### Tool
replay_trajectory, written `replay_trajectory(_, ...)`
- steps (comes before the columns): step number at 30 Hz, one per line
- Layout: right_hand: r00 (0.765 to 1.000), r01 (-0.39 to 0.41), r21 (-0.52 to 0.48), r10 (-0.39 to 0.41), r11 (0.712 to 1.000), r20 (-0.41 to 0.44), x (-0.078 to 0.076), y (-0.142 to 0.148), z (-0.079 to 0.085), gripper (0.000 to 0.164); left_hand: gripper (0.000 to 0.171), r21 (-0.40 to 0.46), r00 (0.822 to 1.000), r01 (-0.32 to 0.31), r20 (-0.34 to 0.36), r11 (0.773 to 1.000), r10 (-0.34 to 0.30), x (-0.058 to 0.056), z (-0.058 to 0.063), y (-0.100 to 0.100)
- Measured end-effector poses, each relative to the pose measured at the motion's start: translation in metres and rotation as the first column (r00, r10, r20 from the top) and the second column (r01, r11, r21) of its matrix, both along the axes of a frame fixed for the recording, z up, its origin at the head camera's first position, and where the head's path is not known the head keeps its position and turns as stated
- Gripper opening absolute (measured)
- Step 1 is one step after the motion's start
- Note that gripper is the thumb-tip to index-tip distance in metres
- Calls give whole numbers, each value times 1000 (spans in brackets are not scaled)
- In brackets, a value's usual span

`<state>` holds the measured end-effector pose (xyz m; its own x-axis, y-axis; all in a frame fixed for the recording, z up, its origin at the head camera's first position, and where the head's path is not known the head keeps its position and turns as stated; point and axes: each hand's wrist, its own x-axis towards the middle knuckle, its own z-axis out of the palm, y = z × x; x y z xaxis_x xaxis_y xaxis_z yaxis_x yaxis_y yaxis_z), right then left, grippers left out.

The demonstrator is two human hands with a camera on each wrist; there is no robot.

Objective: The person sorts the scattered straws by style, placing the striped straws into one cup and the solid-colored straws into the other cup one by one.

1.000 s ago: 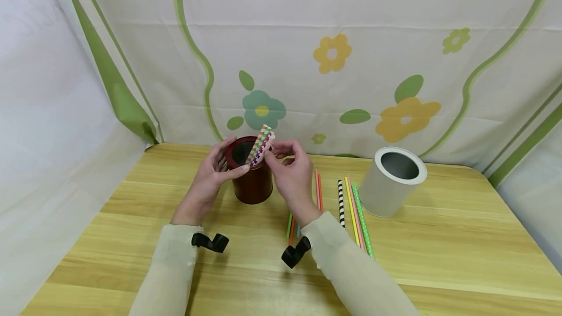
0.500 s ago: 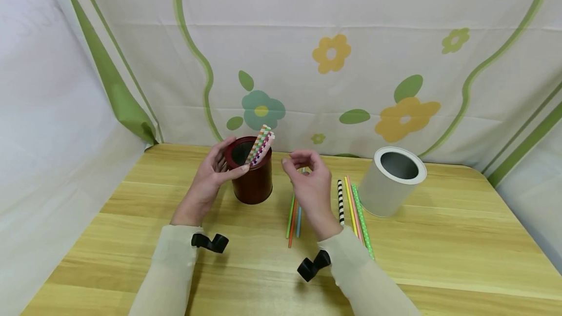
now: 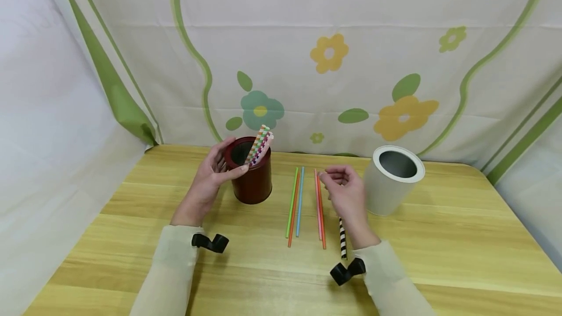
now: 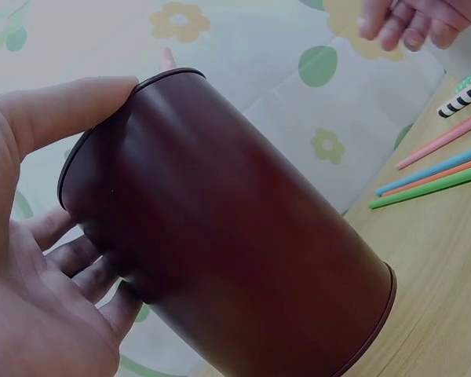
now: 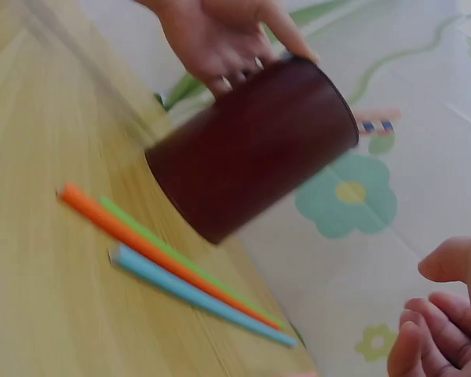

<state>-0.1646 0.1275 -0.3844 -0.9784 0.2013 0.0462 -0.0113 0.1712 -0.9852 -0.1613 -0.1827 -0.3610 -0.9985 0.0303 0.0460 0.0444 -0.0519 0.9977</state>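
Note:
My left hand (image 3: 205, 185) holds a dark red can (image 3: 253, 187) by its rim, the thumb in front and the fingers round the far left side. Several patterned paper straws (image 3: 259, 146) stand in this can, leaning right. Over the table hovers my right hand (image 3: 349, 196), its fingers loosely bent and holding nothing. Beneath and beside it lie a pink straw (image 3: 317, 204), an orange-red straw (image 3: 322, 223) and a black-and-white striped straw (image 3: 343, 243), partly hidden. The right wrist view shows the red can (image 5: 255, 149) and the bent fingers of the right hand (image 5: 447, 314).
A white can (image 3: 381, 194) stands right of my right hand. Between the red can and that hand lie a green straw (image 3: 291, 208), an orange straw (image 3: 294, 213) and a blue straw (image 3: 300, 204). A flower-printed cloth (image 3: 281, 62) hangs behind the wooden table (image 3: 246, 272).
My right hand has left the straws in the red can and moved right, toward the white can, now covering the yellow, pink and green dotted straws. My left hand stays on the red can.

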Motion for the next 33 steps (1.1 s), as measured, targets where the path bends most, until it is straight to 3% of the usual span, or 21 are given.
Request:
replay_trajectory(10, 996, -1, 155, -13, 988, 92, 3, 22, -7, 26, 86, -8, 1000, 0, -7, 1000, 0, -1, -1, 1)
replay_trajectory(21, 991, 1, 193, -26, 981, 128, 1, 31, -13, 29, 87, 4, 1000, -1, -9, 1000, 1, 1, -2, 1)
replay_trajectory(33, 991, 5, 379, -56, 925, 122, 3, 35, -14, 33, 86, -1, 1000, -9, -14, 1000, 9, 1, -3, 1)
